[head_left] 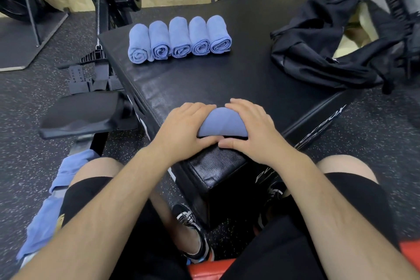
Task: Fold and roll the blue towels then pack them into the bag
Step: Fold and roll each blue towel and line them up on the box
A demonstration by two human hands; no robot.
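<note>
A soft blue cloth towel roll [221, 123] is gripped at the near corner of the black padded table [204, 79]. The left hand [186, 126] is curled round one end and the right hand [252, 129] round the other, thumbs tucked beneath. Five rolled blue towels [179, 38] are lined up farther back, with a crumpled black fabric bag [318, 52] well to their right.

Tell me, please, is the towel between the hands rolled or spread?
Rolled: the towel is a bundle between left hand and right hand.

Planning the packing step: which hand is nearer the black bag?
Right. The right hand holds the towel end toward the black bag; the left hand holds the far end.
</note>
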